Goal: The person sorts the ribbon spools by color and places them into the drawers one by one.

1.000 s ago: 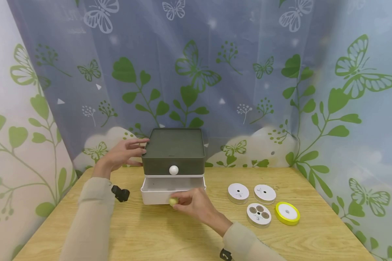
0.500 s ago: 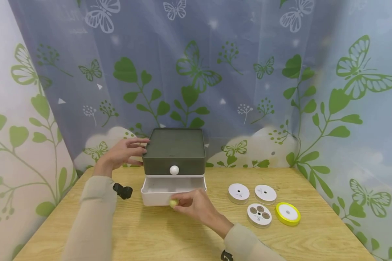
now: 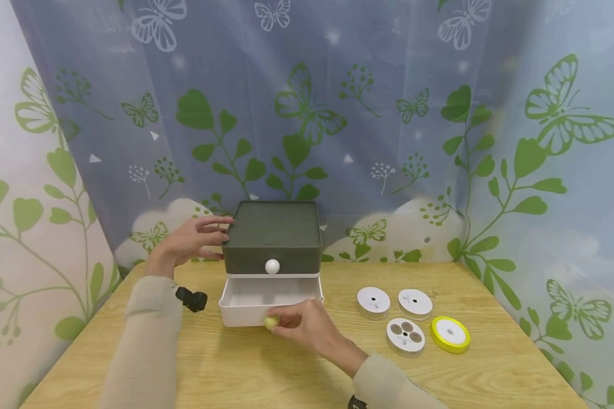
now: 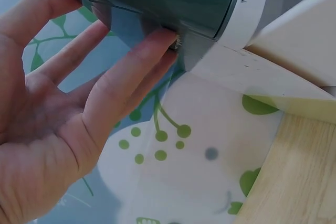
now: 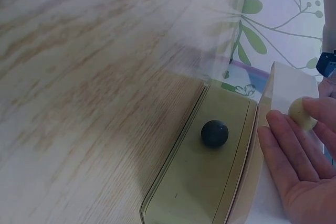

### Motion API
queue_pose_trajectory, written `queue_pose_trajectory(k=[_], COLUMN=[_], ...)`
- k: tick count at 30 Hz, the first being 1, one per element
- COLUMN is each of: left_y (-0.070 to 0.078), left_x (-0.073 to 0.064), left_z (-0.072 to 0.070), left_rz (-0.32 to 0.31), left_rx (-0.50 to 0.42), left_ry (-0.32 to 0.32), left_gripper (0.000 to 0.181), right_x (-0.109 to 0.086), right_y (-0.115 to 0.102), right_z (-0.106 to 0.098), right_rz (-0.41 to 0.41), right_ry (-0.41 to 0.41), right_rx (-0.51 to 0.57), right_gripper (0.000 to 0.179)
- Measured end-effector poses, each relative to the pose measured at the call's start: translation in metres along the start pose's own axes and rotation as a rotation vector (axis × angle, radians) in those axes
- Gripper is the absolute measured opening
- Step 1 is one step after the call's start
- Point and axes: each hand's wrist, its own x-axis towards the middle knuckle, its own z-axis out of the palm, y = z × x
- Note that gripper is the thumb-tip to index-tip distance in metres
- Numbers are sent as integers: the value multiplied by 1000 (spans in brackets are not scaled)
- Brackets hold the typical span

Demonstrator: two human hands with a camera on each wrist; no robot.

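A small drawer cabinet stands on the table, with a dark green top tier (image 3: 273,227) that bears a white knob (image 3: 272,266). Below it, a white drawer (image 3: 240,316) stands pulled out, its visible inside bare. My right hand (image 3: 309,328) pinches this drawer's pale yellow knob (image 5: 300,113) between thumb and fingers. In the right wrist view, a yellow-green drawer front (image 5: 191,190) with a dark knob (image 5: 214,134) lies under the white drawer. My left hand (image 3: 191,241) touches the left side of the dark green tier, its fingers spread in the left wrist view.
Right of the cabinet lie three white-faced ribbon spools, one of them a spool with brown windows (image 3: 405,336), beside a yellow ribbon spool (image 3: 450,334). A patterned curtain (image 3: 368,187) hangs behind the wooden table (image 3: 266,375).
The white drawer has slid slightly further out towards me, and my right hand has come with it, still pinching the knob. My left hand has stayed at the cabinet's left side.
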Motion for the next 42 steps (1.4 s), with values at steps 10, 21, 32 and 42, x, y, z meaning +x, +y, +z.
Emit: queue_pose_trajectory(k=[10,21,32,42], left_y=[-7,-9,-9,-10], left_x=[3,2,3,4], left_z=[3,5,5,5], left_rz=[35,46,45,38], left_rx=[48,24,31,17], left_ry=[19,36,46,47], left_gripper=[57,54,54,55], right_x=[-3,-7,-16,-23], right_y=[0,-3,-9,-12], right_z=[1,1,2,3], right_rz=[-6,0,-5,-15], right_ry=[-3,-3,-17,-23], right_rx=[9,3,16,17], right_gripper=[23,23,24,24])
